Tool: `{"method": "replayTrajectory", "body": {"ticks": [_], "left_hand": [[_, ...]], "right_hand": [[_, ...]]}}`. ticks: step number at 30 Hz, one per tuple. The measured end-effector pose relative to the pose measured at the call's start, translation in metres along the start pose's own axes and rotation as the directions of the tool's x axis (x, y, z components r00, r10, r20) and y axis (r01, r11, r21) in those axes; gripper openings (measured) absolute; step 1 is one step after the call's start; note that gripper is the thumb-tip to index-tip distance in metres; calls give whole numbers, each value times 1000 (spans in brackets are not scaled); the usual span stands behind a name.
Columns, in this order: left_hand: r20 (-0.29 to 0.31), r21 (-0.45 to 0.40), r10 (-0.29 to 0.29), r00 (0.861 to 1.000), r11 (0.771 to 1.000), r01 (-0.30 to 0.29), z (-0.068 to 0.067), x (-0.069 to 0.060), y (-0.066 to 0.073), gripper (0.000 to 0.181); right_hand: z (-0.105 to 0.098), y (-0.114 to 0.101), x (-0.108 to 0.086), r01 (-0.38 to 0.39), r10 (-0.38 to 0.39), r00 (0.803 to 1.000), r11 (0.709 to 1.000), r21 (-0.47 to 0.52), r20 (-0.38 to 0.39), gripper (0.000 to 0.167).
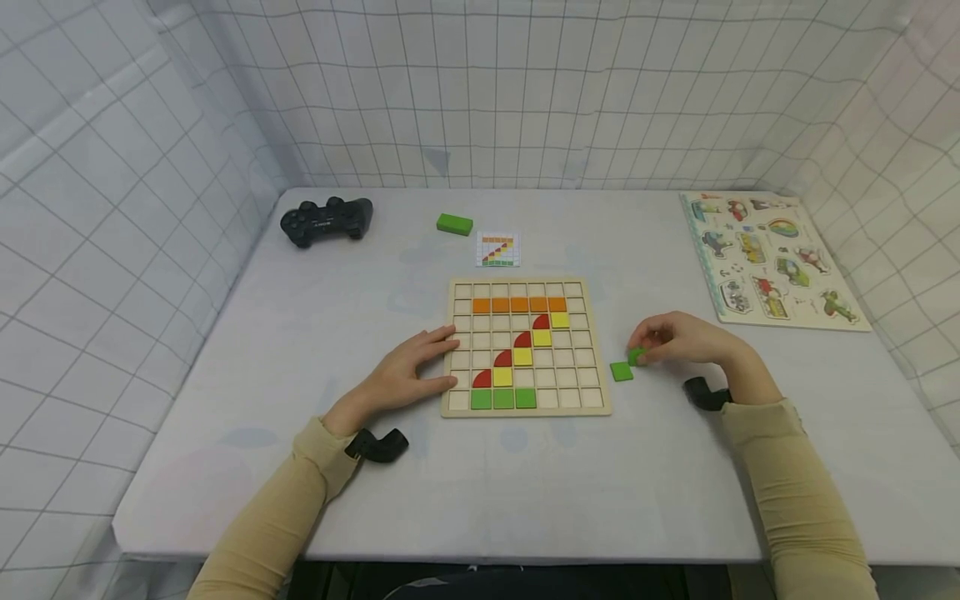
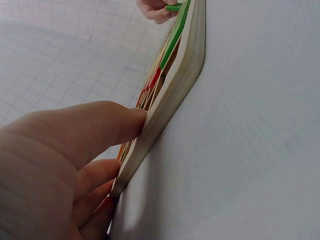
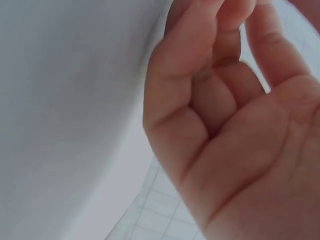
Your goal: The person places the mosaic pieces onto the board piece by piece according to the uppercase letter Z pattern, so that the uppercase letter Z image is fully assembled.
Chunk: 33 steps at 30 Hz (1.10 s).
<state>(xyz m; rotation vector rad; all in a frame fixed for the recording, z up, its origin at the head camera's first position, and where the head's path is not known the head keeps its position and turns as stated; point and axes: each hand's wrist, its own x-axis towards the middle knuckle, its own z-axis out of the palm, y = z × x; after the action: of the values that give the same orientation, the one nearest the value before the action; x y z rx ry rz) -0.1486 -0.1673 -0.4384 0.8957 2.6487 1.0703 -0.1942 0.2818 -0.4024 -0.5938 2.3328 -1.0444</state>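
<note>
A wooden grid board (image 1: 602, 400) lies on the table, with an orange tile row (image 1: 520, 305), a diagonal of red quarter-round tiles (image 1: 503, 358) and yellow squares (image 1: 522, 357), and three green squares (image 1: 503, 399) along the bottom. My left hand (image 1: 405, 371) rests against the board's left edge; in the left wrist view its thumb (image 2: 125, 122) touches the rim, fingers extended. To the right of the board, my right hand (image 1: 684, 340) pinches a green square tile (image 1: 636, 357) between thumb and fingers. Beside it another green tile (image 1: 621, 372) lies flat. The right wrist view hides the pinched tile.
Behind the board lie a small pattern card (image 1: 498, 250) and a green block (image 1: 454, 224). A black game controller (image 1: 327, 221) sits at the back left. On the right is a picture puzzle board (image 1: 776, 260). White grid-patterned cloth (image 1: 525, 92) surrounds the table.
</note>
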Motion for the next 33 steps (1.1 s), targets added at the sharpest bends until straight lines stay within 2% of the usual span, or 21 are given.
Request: {"method": "replayTrajectory", "body": {"ticks": [5,9,19,26,33], "left_hand": [[0,1,-2,1000,1000,2,0,0,0,63],[-1,1,-4,1000,1000,4,0,0,0,63],[2,9,-10,1000,1000,10,0,0,0,63],[0,7,-9,1000,1000,9,1,0,0,62],[3,6,-15,1000,1000,15,0,0,2,62]], "right_hand": [[1,-12,0,0,-2,999,999,-43,-49,10],[3,-23,2,33,-36,998,998,-55,-48,10],[16,-46,18,101,-100,995,992,-73,15,13],[30,-70,29,163,-157,985,983,-87,69,12],[47,-84,38,198,-188,976,976,-88,108,13]]}}
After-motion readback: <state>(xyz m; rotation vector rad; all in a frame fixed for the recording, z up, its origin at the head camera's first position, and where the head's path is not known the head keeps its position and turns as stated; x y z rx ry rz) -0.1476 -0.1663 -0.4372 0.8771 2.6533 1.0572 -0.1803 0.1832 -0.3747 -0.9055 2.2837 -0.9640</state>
